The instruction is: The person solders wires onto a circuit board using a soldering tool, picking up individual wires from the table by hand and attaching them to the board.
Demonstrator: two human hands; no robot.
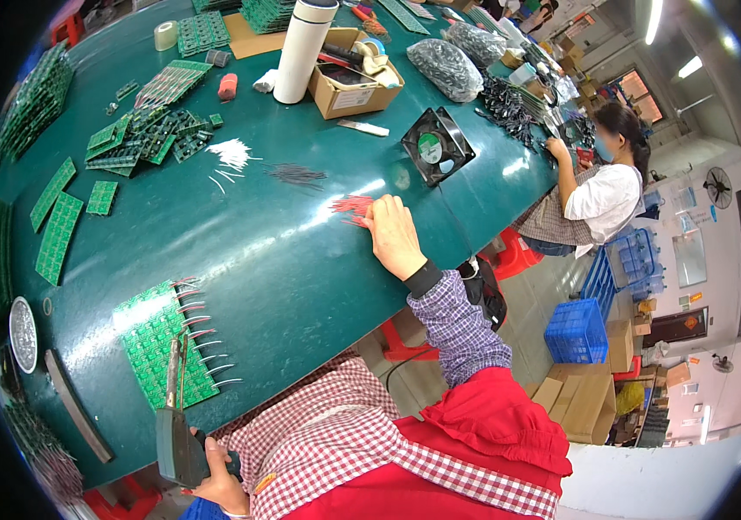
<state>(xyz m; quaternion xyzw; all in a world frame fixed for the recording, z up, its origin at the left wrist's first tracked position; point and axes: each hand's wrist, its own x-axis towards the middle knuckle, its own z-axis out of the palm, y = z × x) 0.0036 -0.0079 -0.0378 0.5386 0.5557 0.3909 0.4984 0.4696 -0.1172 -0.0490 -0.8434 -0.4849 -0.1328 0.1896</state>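
Note:
My left hand is closed around the handle of a dark soldering gun. The gun's long metal tip reaches up over a green circuit board panel. Along the panel's right edge, several short red, white and dark wires stick out in a row. My right hand is stretched forward over the table, its fingers pinched down at a small pile of red wires. The fingertips are partly hidden by the hand. Beyond that pile lie black wires and white wires.
A black fan stands beyond my right hand, near a cardboard box of tools and a white bottle. Loose circuit boards are heaped at the far left. A round metal dish sits at left. Another person works at right.

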